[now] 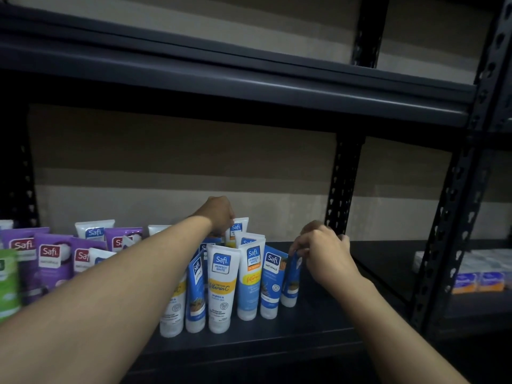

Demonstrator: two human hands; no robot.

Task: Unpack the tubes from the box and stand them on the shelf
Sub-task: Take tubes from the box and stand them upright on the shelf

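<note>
The step in hand looks like settling the newest tubes into the row. The right hand [324, 253] pinches the top crimp of the blue end tube [290, 284], which stands cap-down on the shelf [332, 314] at the right end of the front row, leaning a little toward its neighbour. The left hand [219, 214] reaches over the row to the white back tube [240, 227]. Its fingers are turned away, so I cannot tell whether it grips the crimp or only touches it. The box is out of view. To do this well, I would bring the end tube upright, press its cap flat on the shelf, then loosen the pinch slowly. These tubes are top-heavy on narrow caps and crowd each other, so a quick release could topple several. The left forearm crosses low over the purple tubes [52, 261], so it should lift clear when it draws back rather than drag across them.
</note>
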